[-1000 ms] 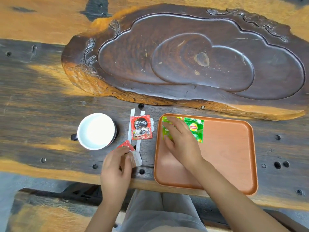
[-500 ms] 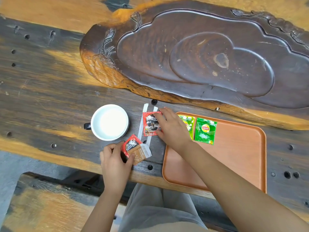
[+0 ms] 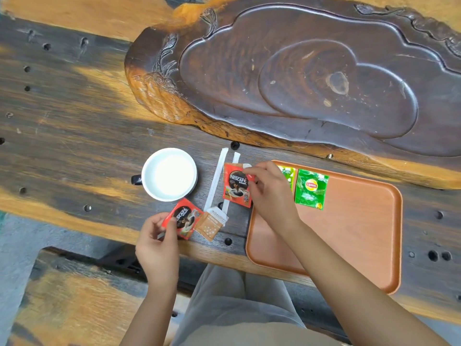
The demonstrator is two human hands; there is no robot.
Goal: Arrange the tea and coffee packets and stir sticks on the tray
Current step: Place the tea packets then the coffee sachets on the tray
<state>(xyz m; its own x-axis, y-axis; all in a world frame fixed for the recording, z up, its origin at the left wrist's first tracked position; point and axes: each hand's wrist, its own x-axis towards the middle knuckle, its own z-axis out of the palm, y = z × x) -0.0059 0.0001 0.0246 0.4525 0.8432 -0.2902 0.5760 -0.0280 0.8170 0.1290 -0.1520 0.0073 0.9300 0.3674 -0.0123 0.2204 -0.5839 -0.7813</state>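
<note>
An orange-brown tray point(image 3: 349, 236) lies at the table's front right. Two green Lipton tea packets sit in its far-left corner: one point(image 3: 311, 189) in full view, the other point(image 3: 287, 174) partly behind my right hand. My right hand point(image 3: 270, 193) pinches the right edge of a red Nescafe packet point(image 3: 237, 186) just left of the tray. My left hand point(image 3: 156, 242) holds a second red Nescafe packet point(image 3: 183, 218) by its corner. A tan sugar packet point(image 3: 210, 224) lies beside it. Two white wrapped stir sticks point(image 3: 215, 179) lie on the table, partly under the packets.
A white cup point(image 3: 169, 174) with a dark handle stands left of the stir sticks. A large carved dark wooden tea tray point(image 3: 311, 78) fills the back of the table. The table's front edge runs just below my left hand, with my lap beneath.
My right hand left the tea packets on the tray, moved left and took hold of the Nescafe packet's edge. My left hand has lifted the other Nescafe packet a little.
</note>
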